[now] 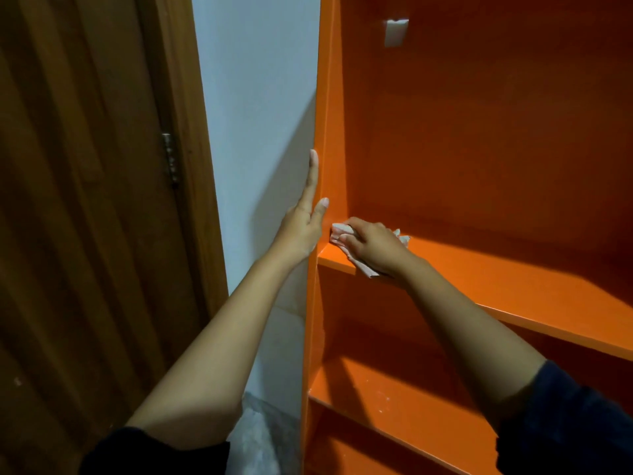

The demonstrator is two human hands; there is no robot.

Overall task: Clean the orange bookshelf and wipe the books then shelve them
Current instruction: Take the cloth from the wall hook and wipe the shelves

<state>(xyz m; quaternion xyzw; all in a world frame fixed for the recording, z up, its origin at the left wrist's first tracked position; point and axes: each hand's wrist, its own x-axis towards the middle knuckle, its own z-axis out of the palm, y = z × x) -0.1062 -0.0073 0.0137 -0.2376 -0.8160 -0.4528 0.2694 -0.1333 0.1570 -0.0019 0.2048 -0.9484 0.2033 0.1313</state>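
Early going, by the look of it. The left hand (pixel 303 221), fingers straight, braces the nine-o'clock side of the orange bookshelf (pixel 479 132). The right hand (pixel 375 250) clutches a crumpled cloth (pixel 337 231) in a shelf corner. The lower shelf (pixel 394 389) at five o'clock looks speckled, and no books show.

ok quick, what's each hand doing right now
Left hand: open, straight fingers flat against the outer left side of the glossy orange bookshelf.
Right hand: gripping a crumpled white cloth on a shelf board.

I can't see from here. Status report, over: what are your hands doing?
Left hand flat against bookshelf side. Right hand gripping cloth, on shelf left corner. Nothing in the way.
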